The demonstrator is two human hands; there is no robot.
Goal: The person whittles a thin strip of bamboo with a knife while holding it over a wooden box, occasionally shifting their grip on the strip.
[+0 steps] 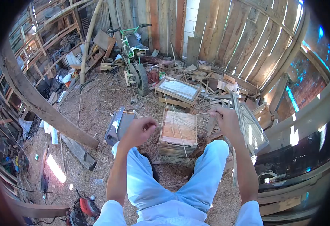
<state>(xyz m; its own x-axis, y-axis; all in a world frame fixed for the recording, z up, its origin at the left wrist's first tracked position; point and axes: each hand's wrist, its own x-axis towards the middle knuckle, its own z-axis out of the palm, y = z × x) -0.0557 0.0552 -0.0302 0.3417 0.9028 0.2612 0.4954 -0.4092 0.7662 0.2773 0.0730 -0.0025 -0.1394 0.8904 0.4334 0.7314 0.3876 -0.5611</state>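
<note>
My left hand (139,130) hovers left of the wooden box, fingers curled and thumb a little apart, with nothing visible in it. Right of the box, my right hand (222,116) pinches the end of a thin wooden strip (199,114) that points left over the box. The wooden box (178,149) stands between my feet, its top of pale boards. Several thin strips (179,130) lie across this top, one hanging past its near edge. Beside my left hand is a grey metal-edged case (124,123), partly hidden by my forearm.
A framed wooden box (178,88) with a pale panel lies beyond. A green motorbike (134,49) stands at the back. Scrap wood (210,77) is heaped along the plank wall. Slatted frames (253,128) lean at right. A slanting post (48,107) crosses the left; a red tool (87,207) lies below.
</note>
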